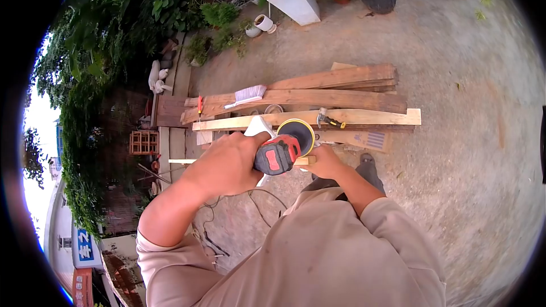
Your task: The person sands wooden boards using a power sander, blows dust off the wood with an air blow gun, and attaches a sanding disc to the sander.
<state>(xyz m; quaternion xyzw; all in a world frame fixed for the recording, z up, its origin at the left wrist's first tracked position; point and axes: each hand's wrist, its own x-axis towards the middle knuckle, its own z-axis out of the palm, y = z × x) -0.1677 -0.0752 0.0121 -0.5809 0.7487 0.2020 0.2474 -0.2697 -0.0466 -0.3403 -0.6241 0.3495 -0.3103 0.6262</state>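
Note:
My left hand (227,162) is wrapped round a red and black disc sander (278,154). The sander's round, yellow-edged pad (307,131) points away from me. Near the right end of a pale wooden strip (305,161), my right hand (325,162) is closed on the wood. The strip seems to run left beneath the sander and my left forearm, which hide its middle. A white object (259,125) shows partly behind the sander; its kind is unclear. Whether the pad touches the strip cannot be made out.
Beyond my hands, several wooden planks (341,98) lie low, bearing a brush (248,95), a hammer (330,119) and a red-handled tool (199,106). Flattened cardboard (369,140) lies beside them. A cable (253,202) trails across the concrete (455,108). Potted plants (296,3) stand farther off.

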